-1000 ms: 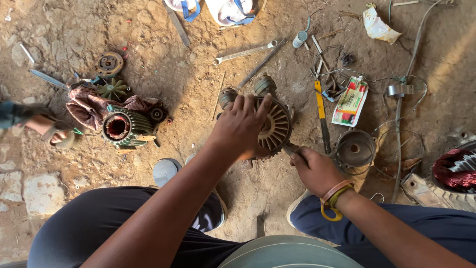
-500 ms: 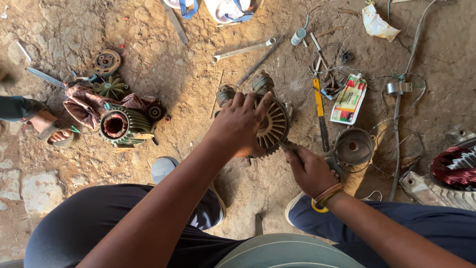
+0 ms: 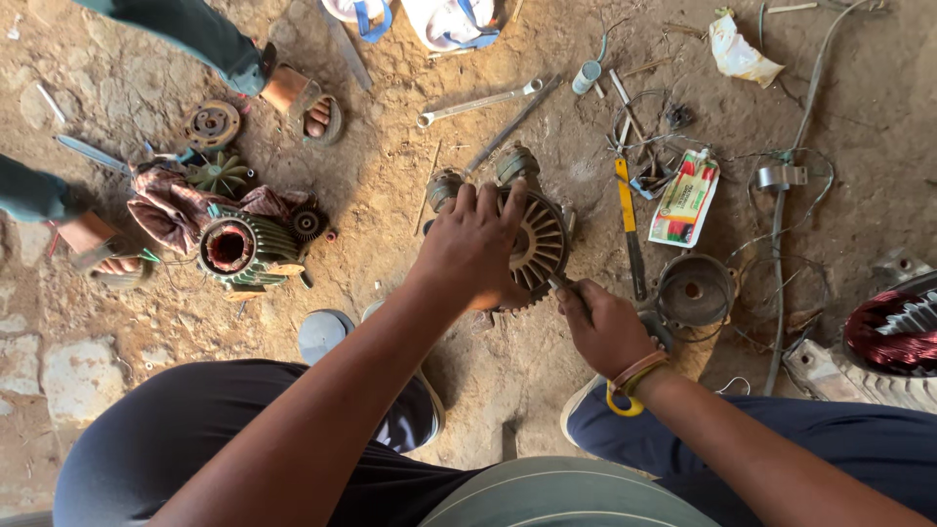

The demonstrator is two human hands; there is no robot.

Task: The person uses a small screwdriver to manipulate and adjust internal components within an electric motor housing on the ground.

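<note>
1. The left hand (image 3: 473, 244) lies flat on top of a round finned motor cover (image 3: 535, 244) on the dirt floor (image 3: 410, 127), its fingers (image 3: 488, 200) spread apart and pressing down on the cover's upper left part.
2. The right hand (image 3: 605, 327) is just below and right of the cover, its fingers curled tight around a thin metal tool (image 3: 564, 285) whose tip touches the cover's lower right rim.
3. A yellow-handled screwdriver (image 3: 630, 220) lies just right of the cover, above the right hand's fingers.
4. A round metal cup (image 3: 695, 290) sits near the right hand, to its right.
5. A wrench (image 3: 478, 102) lies above the left hand's fingers, well apart.
6. A green motor housing (image 3: 239, 246) rests far left of the left hand, beside another person's sandalled foot (image 3: 307, 102).
</note>
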